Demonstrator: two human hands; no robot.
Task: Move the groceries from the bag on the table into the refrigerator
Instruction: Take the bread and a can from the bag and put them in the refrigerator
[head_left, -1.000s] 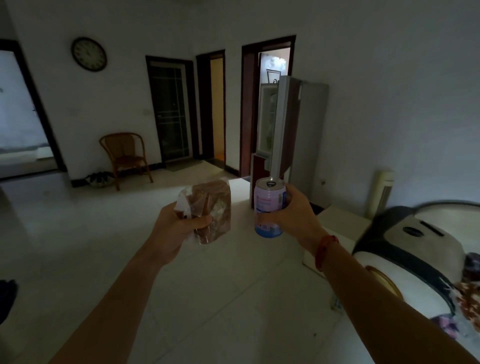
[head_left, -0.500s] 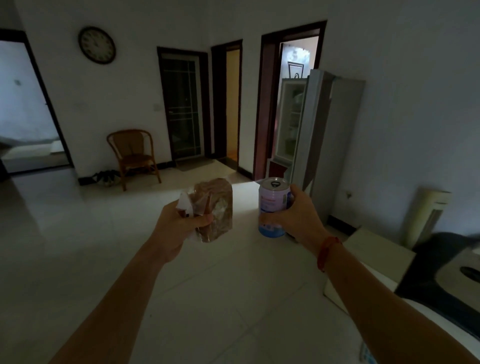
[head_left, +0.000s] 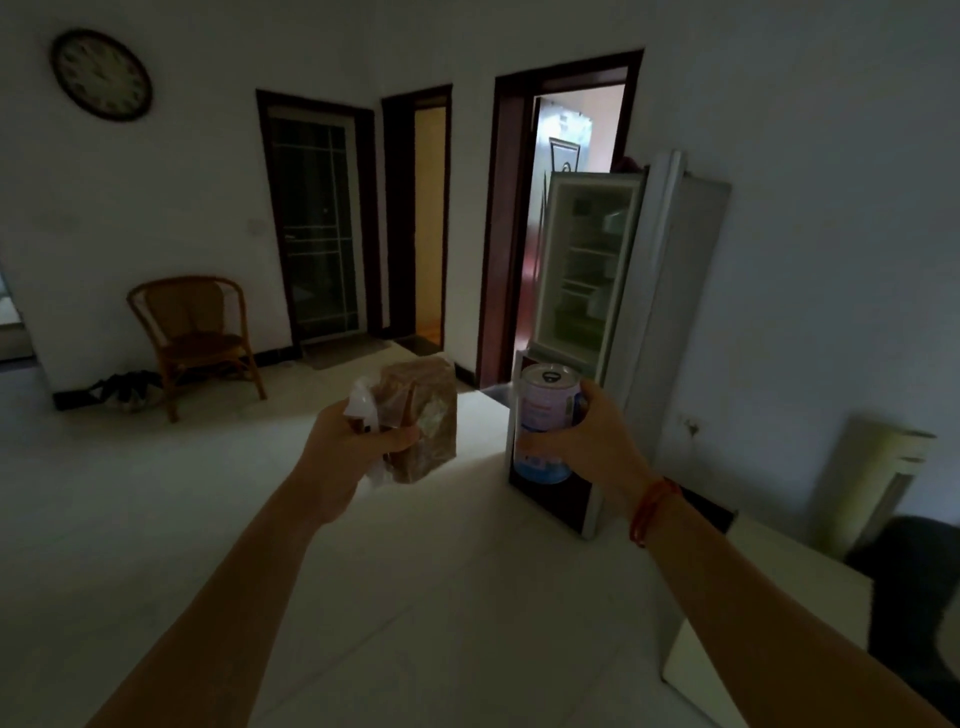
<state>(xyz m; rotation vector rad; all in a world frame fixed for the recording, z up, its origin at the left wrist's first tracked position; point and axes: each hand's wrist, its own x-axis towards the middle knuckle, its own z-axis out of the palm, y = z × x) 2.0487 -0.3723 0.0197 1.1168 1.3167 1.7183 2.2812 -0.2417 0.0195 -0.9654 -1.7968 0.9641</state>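
My left hand (head_left: 347, 451) grips a clear bag of brown sliced bread (head_left: 425, 422) by its twisted end, held out at chest height. My right hand (head_left: 596, 435) is wrapped round a pale drink can (head_left: 543, 422) with a blue base, upright, its top facing me. Ahead on the right stands the white refrigerator (head_left: 675, 322) against the wall. Its upper door (head_left: 587, 270) hangs open, showing door shelves. Both items are still some way short of it. The grocery bag and table are out of view.
A wicker chair (head_left: 195, 338) stands by the far left wall under a round clock (head_left: 101, 74). Three dark-framed doorways line the back wall. A low white cabinet (head_left: 769, 613) and a dark object (head_left: 914, 597) sit at the right; a cream tower unit (head_left: 872, 483) leans by the wall.
The view has swung right and moved forward; the refrigerator is nearer and larger. The appliance at lower right has slid out of view. Both hands keep their holds.
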